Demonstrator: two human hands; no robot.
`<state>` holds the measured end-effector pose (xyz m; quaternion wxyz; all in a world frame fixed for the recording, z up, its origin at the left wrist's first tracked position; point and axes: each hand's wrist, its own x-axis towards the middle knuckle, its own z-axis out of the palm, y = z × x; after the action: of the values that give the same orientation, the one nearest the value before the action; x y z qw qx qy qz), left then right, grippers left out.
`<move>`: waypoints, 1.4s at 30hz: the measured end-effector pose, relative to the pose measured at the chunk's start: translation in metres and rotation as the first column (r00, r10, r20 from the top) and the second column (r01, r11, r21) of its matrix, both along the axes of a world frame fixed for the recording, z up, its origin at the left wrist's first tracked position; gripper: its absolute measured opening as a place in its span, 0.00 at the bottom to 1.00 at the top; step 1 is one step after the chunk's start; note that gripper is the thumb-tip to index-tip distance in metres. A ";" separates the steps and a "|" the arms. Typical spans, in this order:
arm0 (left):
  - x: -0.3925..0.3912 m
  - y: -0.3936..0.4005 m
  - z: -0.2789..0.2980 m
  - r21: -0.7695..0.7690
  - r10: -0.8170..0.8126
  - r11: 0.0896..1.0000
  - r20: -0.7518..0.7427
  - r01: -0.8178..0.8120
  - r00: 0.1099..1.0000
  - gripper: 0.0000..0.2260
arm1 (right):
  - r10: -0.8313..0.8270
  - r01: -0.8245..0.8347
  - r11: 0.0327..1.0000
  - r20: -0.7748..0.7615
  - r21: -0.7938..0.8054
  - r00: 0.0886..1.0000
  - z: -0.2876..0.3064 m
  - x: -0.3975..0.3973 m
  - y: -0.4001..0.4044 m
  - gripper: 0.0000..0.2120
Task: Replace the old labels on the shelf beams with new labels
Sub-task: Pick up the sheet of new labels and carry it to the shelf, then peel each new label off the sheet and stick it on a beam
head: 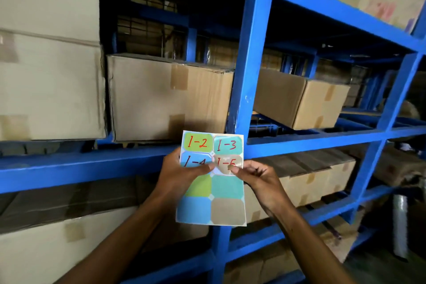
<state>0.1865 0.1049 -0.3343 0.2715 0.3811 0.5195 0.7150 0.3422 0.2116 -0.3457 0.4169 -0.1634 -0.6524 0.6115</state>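
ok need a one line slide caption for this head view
Left hand steadies a sticker sheet while the right hand peels the tan label before blue shelf beams.

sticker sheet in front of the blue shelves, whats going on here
A person stands at blue shelves stacked with cardboard boxes, holding a sticker sheet of coloured labels. The left hand steadies the sheet while the right hand pinches the tan label, apparently peeling it off. Labels 1-2, 1-3 and 1-4 are on the sheet; the lower four are blank. No label has gone onto the beam yet.
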 end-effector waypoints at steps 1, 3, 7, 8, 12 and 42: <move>0.000 0.003 0.001 0.016 0.012 1.000 0.002 -0.012 1.000 0.15 | 0.013 -0.013 1.000 -0.003 0.018 1.000 0.004 -0.002 0.004 0.05; 0.001 0.009 0.006 0.040 0.049 0.998 0.005 -0.049 0.999 0.17 | 0.027 -0.027 0.998 0.007 0.048 1.000 0.012 -0.005 0.012 0.05; 0.001 0.020 0.014 0.060 0.109 0.992 0.009 -0.110 0.994 0.16 | 0.060 -0.061 0.997 0.020 0.050 0.998 0.024 -0.006 0.025 0.04; 0.001 0.023 0.016 0.062 0.113 0.991 0.034 -0.115 0.993 0.16 | 0.063 -0.064 0.996 0.030 0.054 0.998 0.026 -0.005 0.028 0.04; 0.007 0.032 0.023 0.076 0.133 0.988 0.042 -0.136 0.990 0.17 | 0.069 -0.069 0.992 0.003 0.104 0.998 0.033 -0.006 0.036 0.03; -0.002 0.012 0.085 0.294 0.549 0.836 -0.485 -0.464 0.681 0.19 | -0.365 0.318 0.394 -0.172 0.862 0.915 0.124 -0.082 0.012 0.13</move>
<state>0.1845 0.1164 -0.2497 -0.1276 0.4298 0.6060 0.6570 0.2601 0.2235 -0.2219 0.5418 -0.0705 -0.8329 0.0877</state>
